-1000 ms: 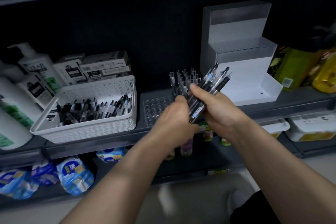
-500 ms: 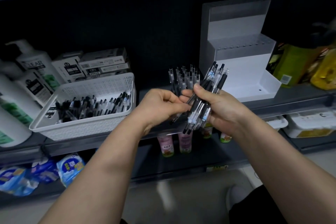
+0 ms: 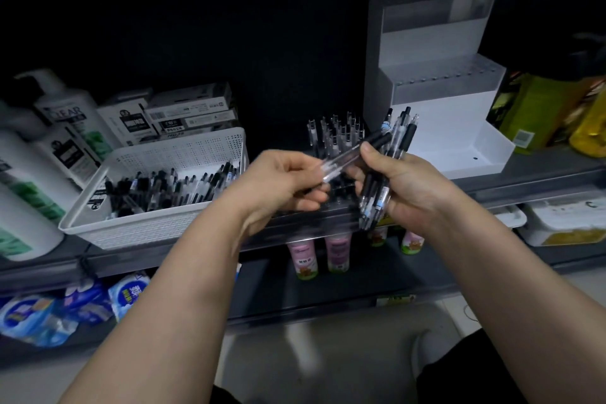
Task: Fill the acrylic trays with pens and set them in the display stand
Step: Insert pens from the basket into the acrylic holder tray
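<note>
An acrylic tray [image 3: 339, 207] sits on the grey shelf [image 3: 537, 180], mostly hidden behind the hands, with upright pens [image 3: 334, 136] standing in its back rows. The left hand [image 3: 278, 184] pinches one pen [image 3: 347, 157] between curled fingertips at its clear end. The pen's long axis runs from 8 o'clock up to 2 o'clock, and its dark end reaches the thumb of the right hand [image 3: 410, 187]. The right hand is curled round a bundle of pens [image 3: 377, 197], whose long axis runs from 7 o'clock to 1 o'clock, with ends sticking out above and below the fist. Both hands hover just in front of the tray, close together.

At 9 o'clock from the hands, a white perforated basket [image 3: 183, 154] holds a loose heap of pens lying flat. At 1 o'clock stands the white stepped display stand [image 3: 459, 128], with a frosted tray on its upper step. Shampoo bottles [image 3: 65, 121] and small boxes [image 3: 183, 115] stand at 10 o'clock, behind the basket.
</note>
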